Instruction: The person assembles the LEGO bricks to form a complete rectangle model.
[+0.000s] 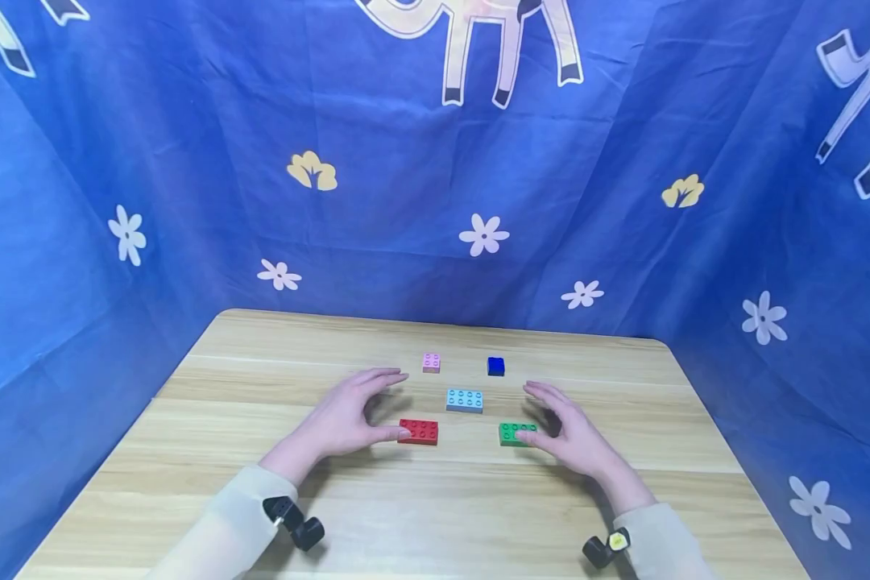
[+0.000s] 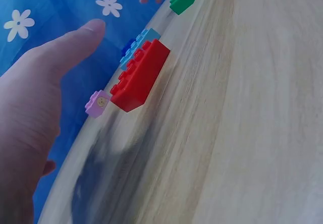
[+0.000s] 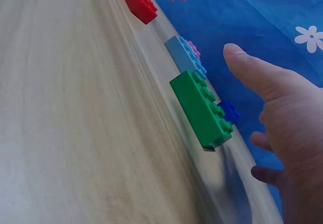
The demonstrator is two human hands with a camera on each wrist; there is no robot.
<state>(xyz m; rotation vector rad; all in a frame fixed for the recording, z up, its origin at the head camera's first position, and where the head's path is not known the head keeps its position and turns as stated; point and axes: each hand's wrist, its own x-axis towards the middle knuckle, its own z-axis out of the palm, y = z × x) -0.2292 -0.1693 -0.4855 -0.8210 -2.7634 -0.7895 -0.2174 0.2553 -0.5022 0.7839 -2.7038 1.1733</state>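
Several toy building bricks lie apart on a wooden table. My left hand [image 1: 348,415] hovers by the red brick [image 1: 422,432], its thumb overlapping the brick's left end in the head view; the left wrist view shows the thumb raised above it. Over on the right, my right hand [image 1: 571,431] spreads beside the green brick [image 1: 511,434], thumb above that brick's studs. Both hands hold nothing, thumbs apart from fingers. Between them sits a light blue brick [image 1: 465,400]. Farther back are a small pink brick [image 1: 431,363] and a small dark blue brick [image 1: 496,366].
The pale wooden table [image 1: 435,515] has rounded back corners. A blue cloth [image 1: 406,266] printed with flowers and animals hangs behind it and along both sides. Each wrist carries a small black camera, one on the left sleeve [image 1: 239,515], one on the right sleeve [image 1: 663,540].
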